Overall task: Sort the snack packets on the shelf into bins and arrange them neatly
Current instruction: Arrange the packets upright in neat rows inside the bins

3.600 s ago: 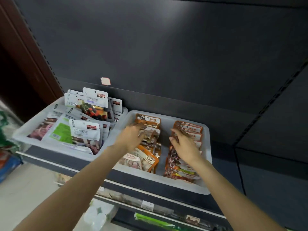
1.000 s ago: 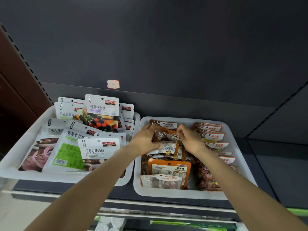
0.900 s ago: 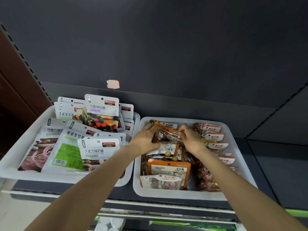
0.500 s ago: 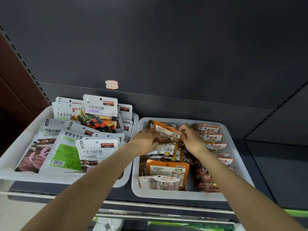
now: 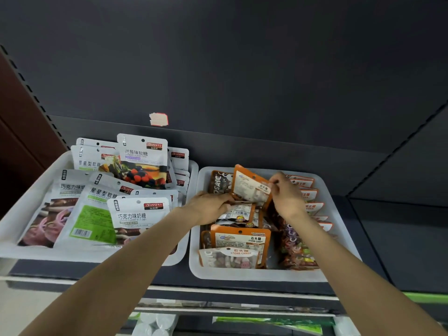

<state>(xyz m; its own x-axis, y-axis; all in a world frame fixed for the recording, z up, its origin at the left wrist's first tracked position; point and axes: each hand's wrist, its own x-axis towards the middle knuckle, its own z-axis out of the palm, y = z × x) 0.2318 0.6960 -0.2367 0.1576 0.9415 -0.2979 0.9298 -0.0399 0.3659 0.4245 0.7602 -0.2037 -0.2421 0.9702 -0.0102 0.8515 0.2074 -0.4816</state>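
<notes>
Packet lifted upright; pinched between both hands' grip.

Both hands pinch orange packet over right bin.

"stone candy" on orange packet

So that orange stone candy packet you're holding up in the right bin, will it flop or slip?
Probably floppy: the orange packet curves between the left hand and right hand. Likely light, since fingertip pinches hold it. Its film looks glossy, so it may slide against neighbouring packets in the white bin.
</notes>
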